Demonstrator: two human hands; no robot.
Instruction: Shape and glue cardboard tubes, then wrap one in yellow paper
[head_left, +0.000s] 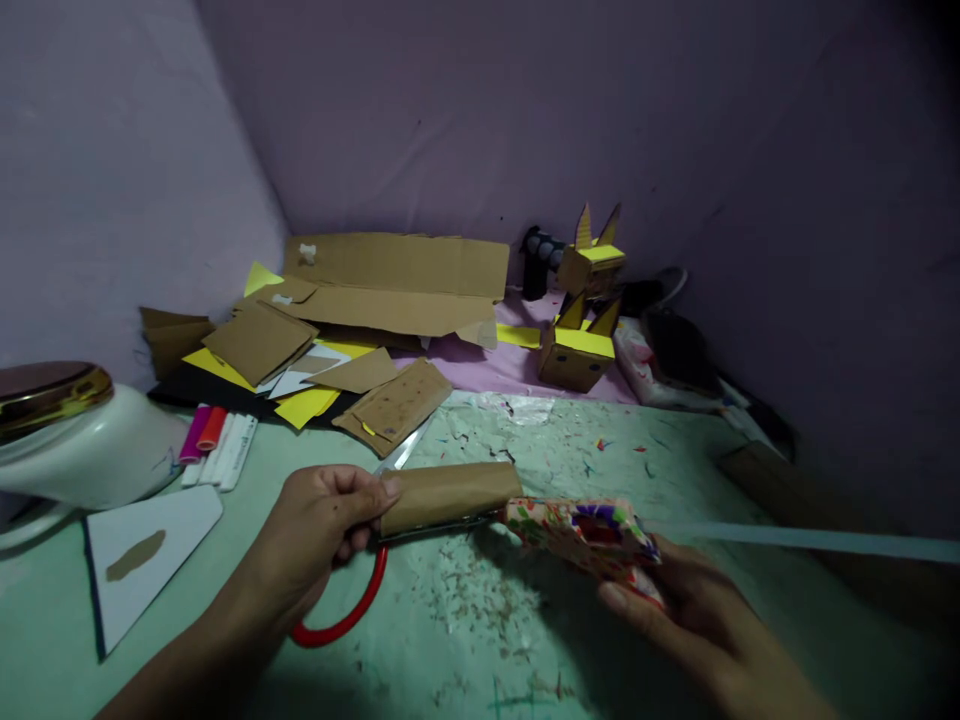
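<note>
- Brown cardboard roll (448, 494) lies sideways over the green work surface (525, 640), held just above it; the roll looks flattened, with plain, unprinted skin.
- No brand, label or writing can be read anywhere; print on the white markers (229, 452) is too small to make out.
- The left hand (315, 530) has its thumb and fingers closed on the roll's left end, pinching it.
- A red curved handle (349, 612) loops out below that hand, and a thin metal edge shows along the underside of the roll.
- The right hand (697, 610) grips a lumpy object covered in flower-patterned paper (589, 535), fingers curled beneath it; its left tip touches the right end of the roll.
- A pale strip (810, 540) runs from that object toward the right edge of view.
- Behind, on the pink cloth, stand two small cardboard boxes with yellow tops and pointed ears (579, 345), near a heap of cardboard and yellow paper scraps (337, 340).
- A white vessel with a gold rim (67, 430) sits at the far left, beside a white card (142, 555).
</note>
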